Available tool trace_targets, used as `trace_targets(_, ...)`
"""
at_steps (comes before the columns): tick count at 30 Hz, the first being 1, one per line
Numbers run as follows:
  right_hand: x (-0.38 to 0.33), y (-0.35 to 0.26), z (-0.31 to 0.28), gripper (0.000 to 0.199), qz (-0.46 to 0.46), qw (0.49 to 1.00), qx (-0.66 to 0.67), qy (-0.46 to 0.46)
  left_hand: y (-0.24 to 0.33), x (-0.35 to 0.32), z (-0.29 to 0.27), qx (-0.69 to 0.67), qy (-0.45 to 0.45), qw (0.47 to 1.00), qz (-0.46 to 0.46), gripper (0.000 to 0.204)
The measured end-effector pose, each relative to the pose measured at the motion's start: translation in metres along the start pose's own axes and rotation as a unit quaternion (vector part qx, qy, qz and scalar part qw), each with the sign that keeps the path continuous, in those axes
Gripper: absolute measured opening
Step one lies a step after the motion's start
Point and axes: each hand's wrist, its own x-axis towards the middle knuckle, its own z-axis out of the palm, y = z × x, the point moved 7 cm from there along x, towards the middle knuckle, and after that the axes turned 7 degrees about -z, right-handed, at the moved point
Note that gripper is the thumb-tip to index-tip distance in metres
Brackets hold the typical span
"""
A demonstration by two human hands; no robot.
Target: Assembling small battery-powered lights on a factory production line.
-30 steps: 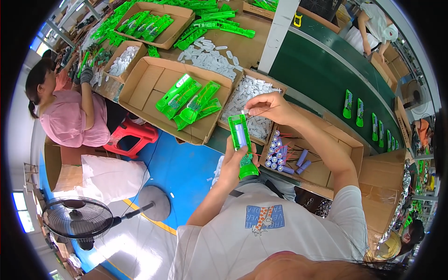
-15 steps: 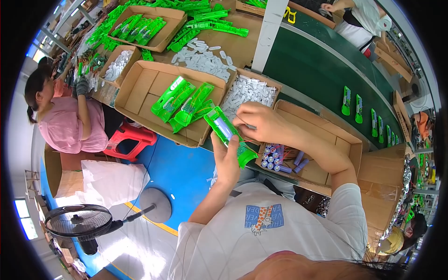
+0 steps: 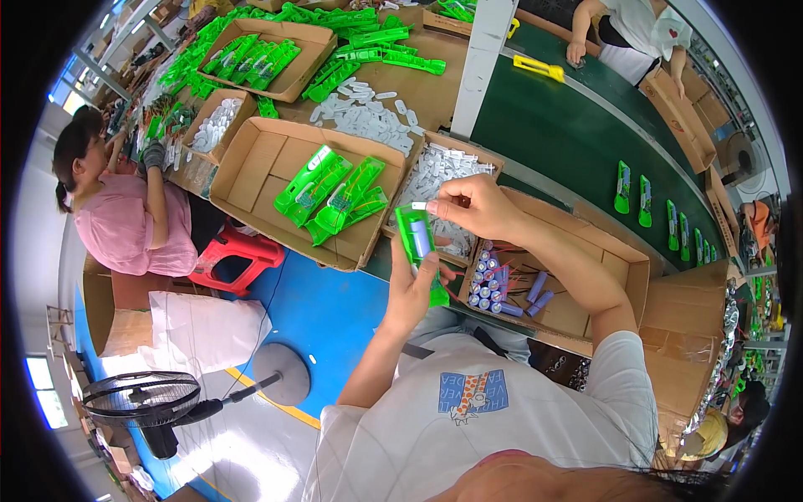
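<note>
Green casing [image 3: 406,226] w/ purple cell [image 3: 421,238] in L hand [image 3: 407,293], fingers wrapped round; R hand [image 3: 475,206] fingers pinching sm. white pc. [image 3: 418,205] at casing's far end.

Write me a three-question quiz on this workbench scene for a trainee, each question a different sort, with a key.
1. What sits inside the green casing in the left hand?
A) a yellow tool
B) a blue-violet cylinder
C) a ball of string

2. True or false: the right hand holds a small white piece at the casing's far end.

3. Fill in the colour: the stool by the co-worker in pink is ____.

Key: 1. B; 2. True; 3. red
</note>
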Motion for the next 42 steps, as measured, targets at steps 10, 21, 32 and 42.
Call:
trace_targets(10,-0.008,-0.007,-0.004,0.036,0.024,0.999,-0.007,-0.02,0.008,0.006,0.014,-0.059,-0.048,0.997,-0.023,0.042)
trace_targets(21,-0.045,0.035,-0.104,0.014,-0.058,0.991,-0.065,0.102,0.043,0.031,0.013,0.124,-0.232,0.965,-0.004,0.034)
trace_targets(32,-0.116,0.221,-0.332,0.024,0.275,0.662,-0.681,0.148,0.115,0.083,-0.084,0.746,0.237,0.609,0.129,0.045)
trace_targets(42,-0.056,-0.034,-0.018,0.018,-0.25,0.965,-0.009,-0.082,0.009,0.033,0.017,-0.098,0.01,0.994,-0.053,0.044)
